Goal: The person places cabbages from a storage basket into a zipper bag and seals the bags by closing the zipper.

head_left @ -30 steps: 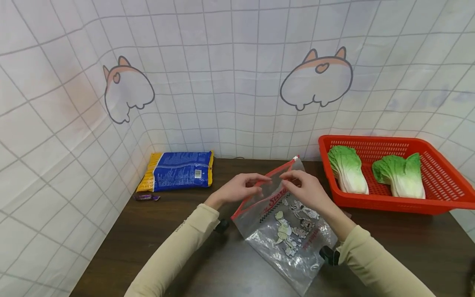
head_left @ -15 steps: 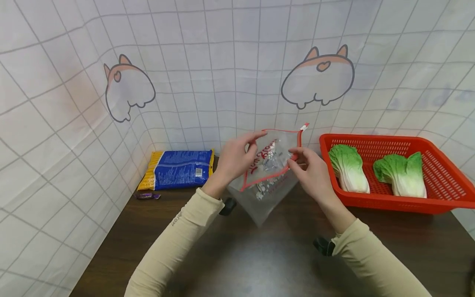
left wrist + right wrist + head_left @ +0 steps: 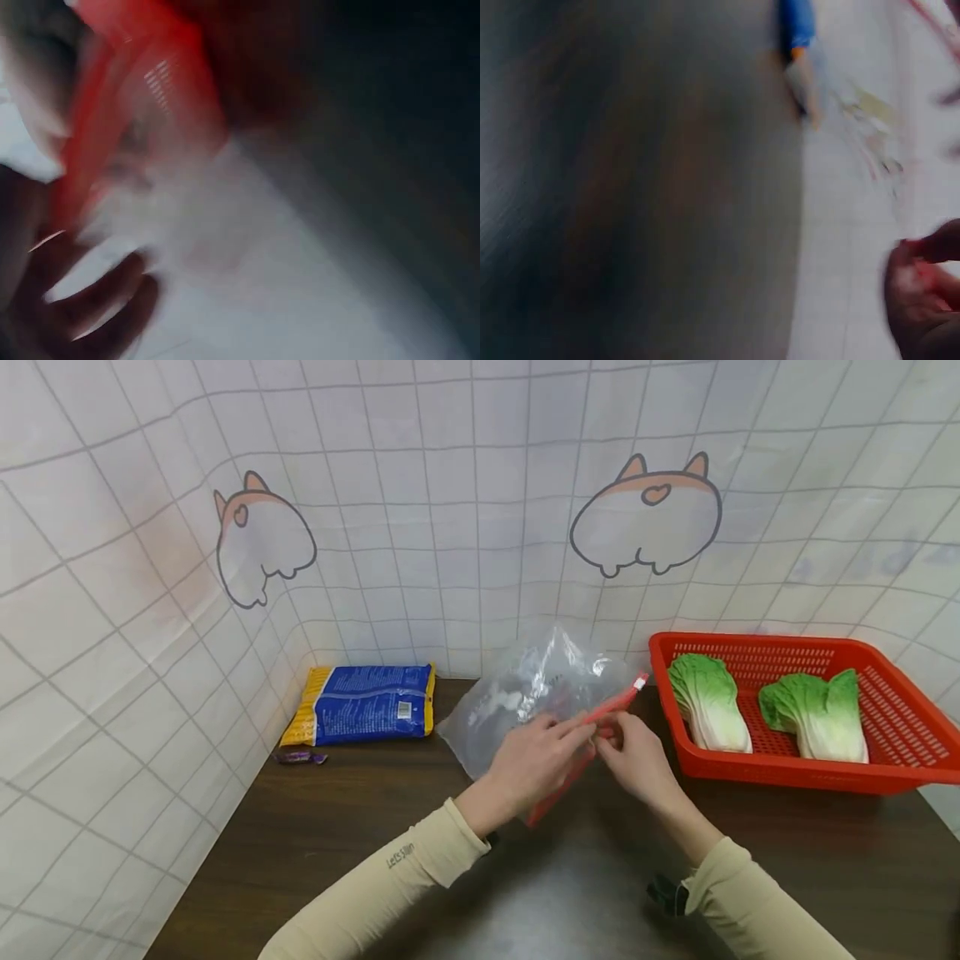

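Observation:
A clear plastic zip bag (image 3: 510,693) with a red zip edge and a white slider is held tilted over the table, its body toward the back wall. My left hand (image 3: 528,764) holds the bag at the middle of the red edge, its thumb hidden in the head view. Close beside it, my right hand (image 3: 637,760) pinches the same edge, fingertips nearly meeting the left ones. In the blurred left wrist view, fingers (image 3: 112,300) lie along the clear bag. The right wrist view has my right hand (image 3: 922,300) with red edge between thumb and fingers.
A red basket (image 3: 795,770) with two cabbages (image 3: 708,706) stands at the right. At the back left lie a blue and yellow packet (image 3: 371,706) and a small purple wrapped sweet (image 3: 300,757). A gridded cloth wall (image 3: 480,527) borders the brown table (image 3: 360,810).
The bag has been lifted off the table and flipped over, its body now toward the wall and its red edge toward me. Both hands have drawn together on that edge.

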